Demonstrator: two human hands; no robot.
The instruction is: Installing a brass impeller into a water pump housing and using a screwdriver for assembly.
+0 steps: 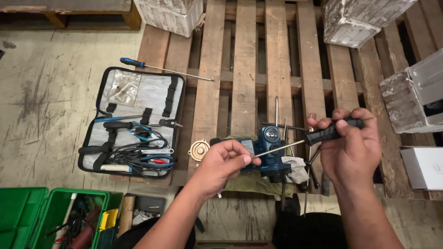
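Currently: right hand [349,150] clamped on black screwdriver [323,134] handle; left hand [224,161] pinches shaft tip, steadying it. Blue power tool [267,150] lies on wooden pallet [244,69] between hands. Seat tip squarely before turning; keep shaft straight.

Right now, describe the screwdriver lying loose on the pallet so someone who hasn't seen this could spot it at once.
Start at the wooden pallet, then find the open grey tool pouch lying at its left edge. Just above the pouch's top edge lies the screwdriver, on its own across the slats. Its blue handle and long thin bare shaft set it apart from the black-handled driver held in the hands.
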